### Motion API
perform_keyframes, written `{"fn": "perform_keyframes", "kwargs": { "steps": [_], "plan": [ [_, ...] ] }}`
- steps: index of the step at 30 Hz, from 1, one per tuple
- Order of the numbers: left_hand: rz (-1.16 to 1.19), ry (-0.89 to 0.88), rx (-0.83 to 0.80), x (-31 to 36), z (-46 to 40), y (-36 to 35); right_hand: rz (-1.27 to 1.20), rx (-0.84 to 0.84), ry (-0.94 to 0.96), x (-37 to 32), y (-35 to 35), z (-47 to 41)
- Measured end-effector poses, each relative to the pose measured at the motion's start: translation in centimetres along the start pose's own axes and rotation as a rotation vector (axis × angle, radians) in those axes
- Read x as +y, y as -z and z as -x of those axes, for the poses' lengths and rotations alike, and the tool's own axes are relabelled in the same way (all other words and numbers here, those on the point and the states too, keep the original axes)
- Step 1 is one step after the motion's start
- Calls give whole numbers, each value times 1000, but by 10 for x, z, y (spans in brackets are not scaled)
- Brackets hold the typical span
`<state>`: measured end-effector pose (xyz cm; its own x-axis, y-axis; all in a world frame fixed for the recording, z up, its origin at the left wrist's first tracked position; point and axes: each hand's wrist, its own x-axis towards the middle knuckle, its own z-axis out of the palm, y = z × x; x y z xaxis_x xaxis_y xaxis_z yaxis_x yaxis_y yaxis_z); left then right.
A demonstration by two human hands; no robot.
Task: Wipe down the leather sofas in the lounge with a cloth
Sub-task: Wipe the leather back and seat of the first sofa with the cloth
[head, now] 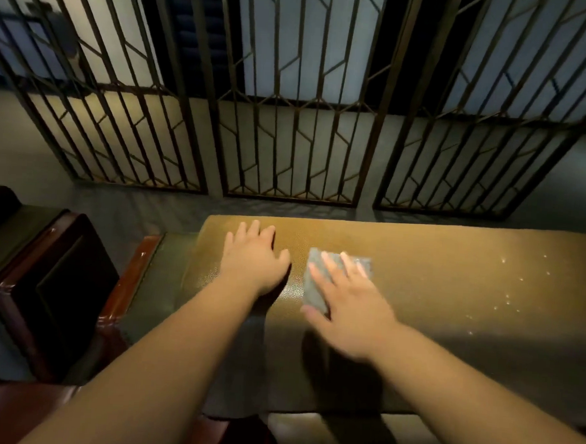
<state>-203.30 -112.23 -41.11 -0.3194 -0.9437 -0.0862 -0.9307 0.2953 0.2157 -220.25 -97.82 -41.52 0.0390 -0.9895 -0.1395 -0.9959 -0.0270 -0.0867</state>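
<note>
near the middle of the frame the right hand (346, 305) is pressing flat, fingers straight and spread, on a folded grey cloth (315, 285) that is lying on the top of the brown leather sofa (452, 283) back. just to its left the left hand (255, 259) is resting palm down on the leather, fingers relaxed and grasping nothing. small pale specks (506, 296) are showing on the leather toward the right. a metal window grille (291, 118) is filling the upper frame, and a dark wooden side table (51, 275) is sitting at lower left.

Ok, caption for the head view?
Right hand presses a cloth on the sofa back; left hand rests flat beside it.
</note>
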Motion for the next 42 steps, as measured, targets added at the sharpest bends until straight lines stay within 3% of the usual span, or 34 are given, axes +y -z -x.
{"fn": "perform_keyframes", "kwargs": {
  "steps": [5, 9, 11, 15, 18, 22, 24, 28, 31, 33, 35, 37, 39, 42],
  "plan": [
    [-55, -9, 135, 17, -5, -21, 13, -16, 76, 27, 2, -3],
    [-58, -26, 222, 13, -7, -32, -48, -34, -267, 79, 32, -59],
    [-57, -28, 250, 12, -6, -34, -64, -51, -336, 72, 33, -76],
    [-56, -52, 277, 9, -6, -36, -51, -26, 1, 19, 9, -77],
    [-45, -51, 286, 9, -8, -36, -87, -47, 57, 38, 18, -92],
    [-44, -49, 296, 11, -8, -36, -76, -96, -272, 99, 47, -119],
    [-45, -44, 299, 10, -8, -37, -104, -83, -343, 97, 48, -115],
    [-42, -38, 304, 12, -7, -37, -70, -7, -61, 38, 14, -56],
    [-53, -37, 296, 13, -7, -35, -48, -38, 70, 46, 15, -27],
    [-57, -36, 290, 13, -6, -35, -28, 4, -33, 81, 25, -28],
    [-58, -34, 292, 13, -6, -35, -26, -6, -258, 114, 34, -30],
    [-56, -28, 295, 14, -6, -35, -45, 15, -386, 116, 31, -27],
    [-51, -24, 297, 15, -5, -34, -55, 42, -318, 83, 17, -16],
    [-55, -22, 289, 17, -3, -31, -25, 44, -1, 17, -8, 11]
  ]
}}
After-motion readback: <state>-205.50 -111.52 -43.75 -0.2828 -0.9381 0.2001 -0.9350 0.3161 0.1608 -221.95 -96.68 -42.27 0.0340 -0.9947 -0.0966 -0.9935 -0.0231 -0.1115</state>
